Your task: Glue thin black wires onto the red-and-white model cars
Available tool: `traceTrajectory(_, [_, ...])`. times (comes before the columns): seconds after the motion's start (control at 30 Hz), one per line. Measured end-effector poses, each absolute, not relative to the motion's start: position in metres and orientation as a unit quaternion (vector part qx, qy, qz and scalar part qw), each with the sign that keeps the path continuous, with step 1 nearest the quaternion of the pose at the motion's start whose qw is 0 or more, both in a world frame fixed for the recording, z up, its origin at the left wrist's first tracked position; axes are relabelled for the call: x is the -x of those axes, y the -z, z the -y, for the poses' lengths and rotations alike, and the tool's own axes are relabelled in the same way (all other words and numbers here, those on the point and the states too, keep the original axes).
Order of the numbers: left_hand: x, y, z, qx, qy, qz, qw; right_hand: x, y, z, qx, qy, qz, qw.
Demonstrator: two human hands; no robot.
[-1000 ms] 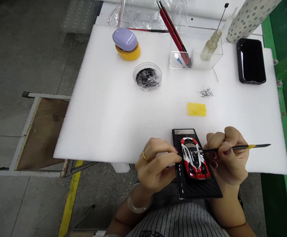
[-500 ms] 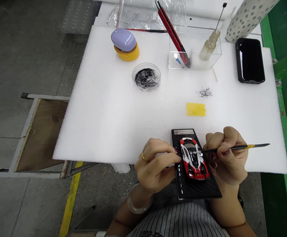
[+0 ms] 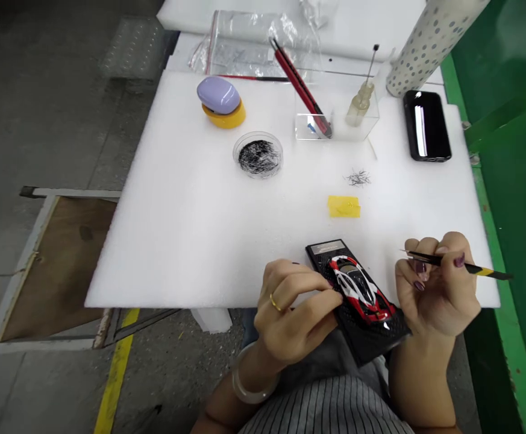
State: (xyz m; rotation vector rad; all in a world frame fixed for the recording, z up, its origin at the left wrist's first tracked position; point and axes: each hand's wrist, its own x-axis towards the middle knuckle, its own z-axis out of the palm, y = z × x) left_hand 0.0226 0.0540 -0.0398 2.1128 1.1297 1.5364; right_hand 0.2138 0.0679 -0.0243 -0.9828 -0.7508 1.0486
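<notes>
A small red, white and black model car [image 3: 361,289] is mounted on a black textured display base [image 3: 363,349], which tilts over the front edge of the white foam board. My left hand [image 3: 292,307] is closed on the left edge of that base, its fingertips beside the car. To the right, my right hand [image 3: 438,286] pinches black tweezers [image 3: 433,259] with a yellow band, their fine tips pointing left and apart from the car. On the board ahead lie a yellow tape piece [image 3: 344,207] and a loose cluster of short black bristle-like pieces [image 3: 358,178].
A round clear dish [image 3: 258,155] holds many black pieces. Behind stand a clear box [image 3: 305,128] with a red cutter [image 3: 301,87] and small bottle [image 3: 361,103], and a purple oval object [image 3: 219,94] on a yellow one. A black phone-like device [image 3: 426,126] lies right.
My right hand has drawn the tweezers away from the car to the right. The base has turned slightly in my left hand, and the camera view has shifted.
</notes>
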Motion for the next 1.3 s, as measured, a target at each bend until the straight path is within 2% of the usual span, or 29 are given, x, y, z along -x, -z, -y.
traceTrajectory(0.13, [-0.044, 0.036, -0.054, -0.761, -0.517, -0.382, 0.089, -0.245, 0.016, -0.048, 0.504, -0.392, 0.402, 0.656])
traceTrajectory(0.37, [-0.078, 0.040, -0.058, -0.773, -0.524, -0.356, 0.035, -0.268, -0.013, -0.024, 0.599, -0.407, 0.557, 0.406])
traceTrajectory(0.5, [-0.083, 0.040, -0.057, -0.783, -0.512, -0.351, 0.022, -0.260, -0.015, -0.029, 0.593, -0.414, 0.608, 0.328])
traceTrajectory(0.57, [-0.079, 0.036, -0.057, -0.798, -0.496, -0.342, 0.030, -0.258, -0.013, -0.029, 0.600, -0.418, 0.599, 0.327])
traceTrajectory(0.67, [-0.060, 0.029, -0.058, -0.822, -0.476, -0.310, 0.035, -0.272, -0.007, -0.023, 0.636, -0.372, 0.566, 0.371])
traceTrajectory(0.73, [-0.040, 0.028, -0.063, -0.818, -0.483, -0.313, 0.010, -0.298, -0.001, -0.015, 0.687, -0.271, 0.526, 0.422])
traceTrajectory(0.8, [-0.022, 0.031, -0.071, -0.807, -0.491, -0.328, 0.030, -0.337, 0.006, -0.002, 0.756, -0.137, 0.454, 0.452])
traceTrajectory(0.87, [-0.009, 0.036, -0.078, -0.794, -0.491, -0.356, 0.048, -0.379, 0.015, 0.014, 0.829, -0.012, 0.364, 0.424])
traceTrajectory(0.93, [-0.003, 0.043, -0.082, -0.793, -0.488, -0.360, 0.054, -0.416, 0.024, 0.033, 0.877, 0.055, 0.296, 0.373])
traceTrajectory(1.03, [-0.003, 0.051, -0.085, -0.804, -0.480, -0.348, 0.057, -0.450, 0.035, 0.060, 0.912, 0.072, 0.243, 0.323])
traceTrajectory(1.13, [-0.004, 0.053, -0.086, -0.807, -0.470, -0.351, 0.060, -0.453, 0.037, 0.073, 0.918, 0.073, 0.225, 0.319])
traceTrajectory(1.2, [-0.002, 0.051, -0.085, -0.805, -0.470, -0.356, 0.065, -0.438, 0.033, 0.069, 0.902, 0.119, 0.226, 0.348])
traceTrajectory(1.3, [-0.001, 0.051, -0.073, -0.807, -0.485, -0.317, 0.113, -0.388, 0.024, 0.040, 0.831, 0.184, 0.261, 0.456])
